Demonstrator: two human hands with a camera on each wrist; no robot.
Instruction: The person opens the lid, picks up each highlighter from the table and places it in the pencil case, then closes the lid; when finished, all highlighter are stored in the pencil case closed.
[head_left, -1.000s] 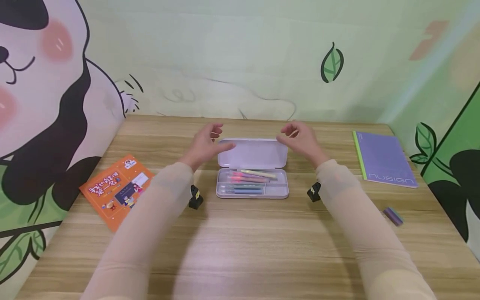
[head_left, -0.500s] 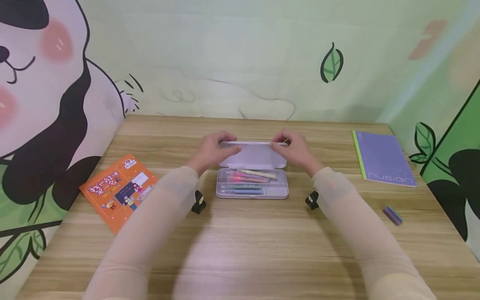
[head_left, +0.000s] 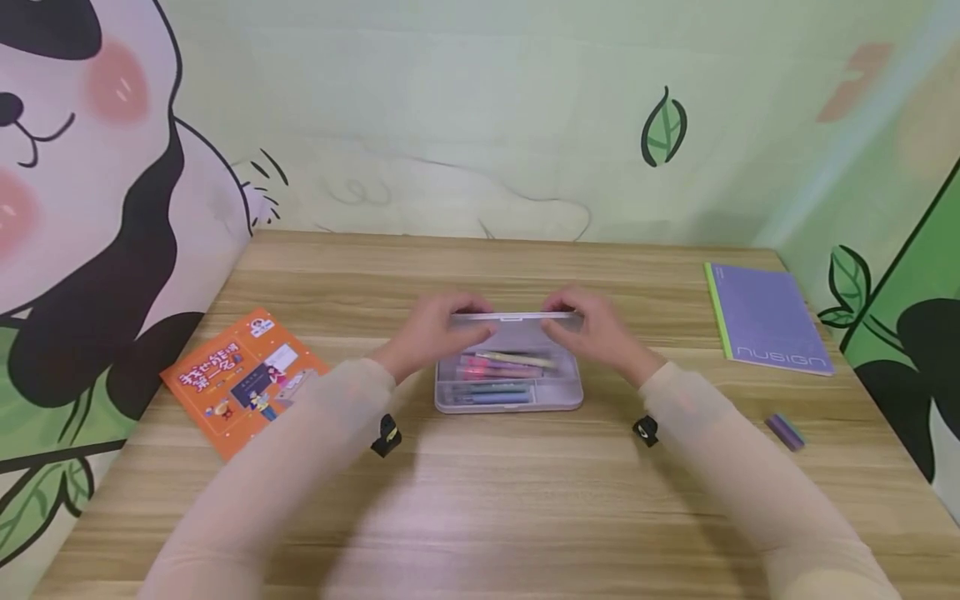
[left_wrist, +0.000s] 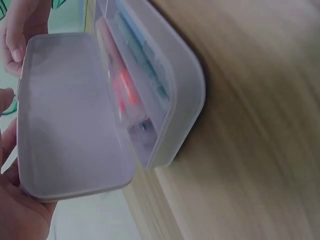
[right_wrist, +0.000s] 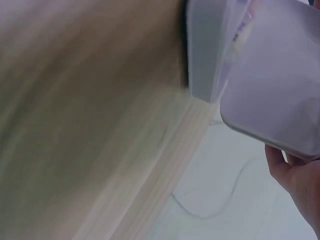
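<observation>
A pale pencil case (head_left: 558, 396) stands on the wooden table, its hinged lid (left_wrist: 75, 115) tilted up over the tray. My left hand (head_left: 438, 331) grips the left part of the lid's free edge, thumb on the inner side and fingers behind. On the right part of that edge, my right hand (head_left: 597, 331) grips in the same way. Inside the case, pink and yellow pens (head_left: 502, 367) lie in the rear compartment. Blue and green pens (head_left: 491, 393) fill the left of the front one. In the right wrist view the lid partly hides the contents.
An orange booklet (head_left: 232, 375) lies at the left, partly covered by the left sleeve. At the right are a purple notebook (head_left: 768, 317) with a green spine and a small dark striped block (head_left: 786, 432). A painted wall (head_left: 450, 125) rises behind the table.
Both hands have come down from above the lid and taken hold of its free edge. The lid has swung forward from leaning back to partly over the tray. The case sits slightly nearer.
</observation>
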